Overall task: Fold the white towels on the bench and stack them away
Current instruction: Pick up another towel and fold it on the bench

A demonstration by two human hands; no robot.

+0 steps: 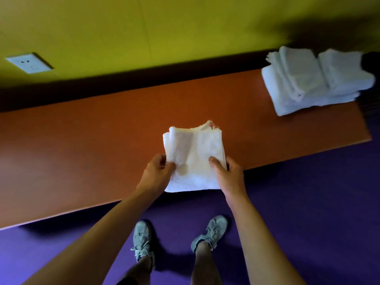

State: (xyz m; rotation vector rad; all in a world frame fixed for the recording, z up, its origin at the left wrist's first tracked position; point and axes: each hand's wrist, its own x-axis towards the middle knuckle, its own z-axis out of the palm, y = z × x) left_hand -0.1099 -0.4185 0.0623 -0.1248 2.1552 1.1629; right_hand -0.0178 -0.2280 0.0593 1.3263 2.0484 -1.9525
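A folded white towel [195, 157] lies near the front edge of the orange bench [82, 151], its near end overhanging the edge. My left hand [158, 171] pinches its left side, thumb on top. My right hand [228, 173] grips its right side, thumb on top and fingers round the edge. A stack of folded white towels [316, 81] sits at the far right end of the bench, well away from both hands.
A yellow-green wall [164, 27] with a white socket plate [28, 62] runs behind the bench. Purple floor [308, 202] lies in front, where my two feet in grey sneakers stand. The bench's right end stops just past the stack.
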